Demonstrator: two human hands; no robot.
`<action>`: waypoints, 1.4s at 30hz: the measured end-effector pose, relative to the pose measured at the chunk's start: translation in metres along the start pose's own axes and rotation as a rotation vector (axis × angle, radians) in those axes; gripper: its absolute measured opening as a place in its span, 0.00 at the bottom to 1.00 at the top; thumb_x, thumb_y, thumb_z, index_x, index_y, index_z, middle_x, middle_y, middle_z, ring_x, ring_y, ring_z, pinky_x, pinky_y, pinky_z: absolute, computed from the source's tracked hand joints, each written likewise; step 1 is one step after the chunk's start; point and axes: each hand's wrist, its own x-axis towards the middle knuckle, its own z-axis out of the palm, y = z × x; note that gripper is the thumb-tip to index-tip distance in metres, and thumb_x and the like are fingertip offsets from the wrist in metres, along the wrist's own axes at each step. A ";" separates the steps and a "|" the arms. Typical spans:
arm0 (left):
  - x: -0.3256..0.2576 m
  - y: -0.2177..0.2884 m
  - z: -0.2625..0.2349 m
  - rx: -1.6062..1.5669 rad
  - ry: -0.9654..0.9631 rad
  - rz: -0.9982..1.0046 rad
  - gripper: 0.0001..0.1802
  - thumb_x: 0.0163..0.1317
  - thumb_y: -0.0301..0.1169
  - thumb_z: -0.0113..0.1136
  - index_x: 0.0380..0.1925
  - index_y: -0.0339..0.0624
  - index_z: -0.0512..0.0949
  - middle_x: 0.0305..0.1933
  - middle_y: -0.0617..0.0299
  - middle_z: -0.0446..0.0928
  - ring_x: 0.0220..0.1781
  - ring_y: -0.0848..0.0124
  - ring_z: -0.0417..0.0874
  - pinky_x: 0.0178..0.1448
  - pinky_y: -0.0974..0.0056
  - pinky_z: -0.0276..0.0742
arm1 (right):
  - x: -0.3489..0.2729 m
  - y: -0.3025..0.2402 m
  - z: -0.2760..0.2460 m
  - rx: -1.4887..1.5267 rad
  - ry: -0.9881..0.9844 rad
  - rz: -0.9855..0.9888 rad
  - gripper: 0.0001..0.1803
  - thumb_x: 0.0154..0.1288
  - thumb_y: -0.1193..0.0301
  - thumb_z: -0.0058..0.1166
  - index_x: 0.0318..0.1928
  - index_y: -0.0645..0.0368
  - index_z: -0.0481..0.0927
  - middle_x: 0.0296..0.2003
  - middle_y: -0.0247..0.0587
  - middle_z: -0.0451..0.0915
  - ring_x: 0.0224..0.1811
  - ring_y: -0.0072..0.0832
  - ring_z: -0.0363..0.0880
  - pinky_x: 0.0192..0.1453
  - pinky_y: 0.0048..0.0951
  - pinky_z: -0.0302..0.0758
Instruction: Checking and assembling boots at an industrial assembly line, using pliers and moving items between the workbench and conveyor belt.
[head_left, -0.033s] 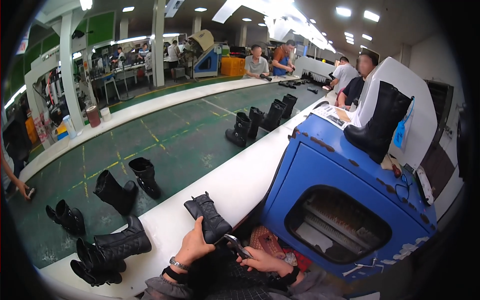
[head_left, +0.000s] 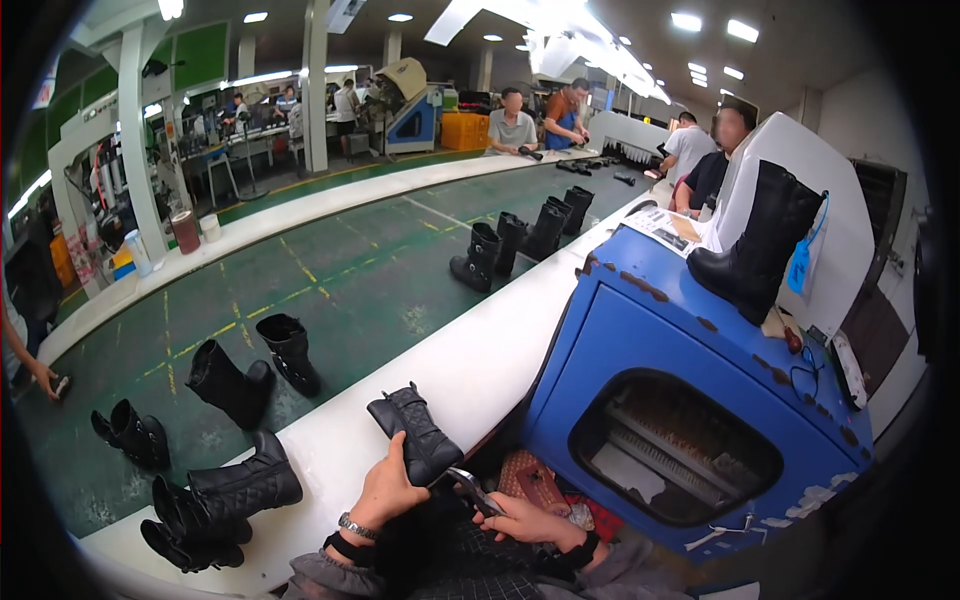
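A black quilted boot rests on the white ledge at the near edge of the table, its shaft pointing away to the upper left. Around its lower part my left hand is closed, thumb on the quilting; its other fingers are partly hidden. My right hand grips a metal pair of pliers with dark handles. The tips of the pliers are at the boot's near end, close to my left fingers; exactly what they touch cannot be made out.
Another quilted boot lies left on the ledge, beside more black boots. Several boots, such as a buckled one, stand on the green surface. At right is a blue machine with a tall boot on top. Co-workers are farther off.
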 end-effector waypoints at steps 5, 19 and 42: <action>0.002 0.005 -0.002 -0.018 -0.017 -0.015 0.56 0.36 0.34 0.69 0.67 0.31 0.52 0.39 0.37 0.79 0.43 0.43 0.81 0.50 0.53 0.77 | -0.002 -0.003 -0.003 0.004 -0.003 -0.001 0.18 0.69 0.68 0.48 0.56 0.61 0.67 0.45 0.37 0.76 0.44 0.21 0.75 0.42 0.25 0.78; 0.003 -0.001 0.001 -0.015 -0.006 -0.011 0.56 0.36 0.35 0.69 0.67 0.32 0.52 0.40 0.36 0.78 0.44 0.42 0.81 0.50 0.53 0.76 | 0.010 0.010 -0.003 -0.122 0.009 -0.101 0.16 0.67 0.68 0.47 0.54 0.59 0.69 0.31 0.35 0.75 0.31 0.22 0.76 0.37 0.27 0.73; 0.007 0.006 0.006 -0.081 0.000 0.040 0.51 0.39 0.31 0.63 0.67 0.33 0.52 0.40 0.35 0.78 0.41 0.41 0.81 0.45 0.48 0.77 | -0.010 -0.010 0.003 0.072 0.074 0.027 0.20 0.66 0.78 0.49 0.58 0.64 0.67 0.50 0.43 0.75 0.50 0.26 0.76 0.46 0.26 0.79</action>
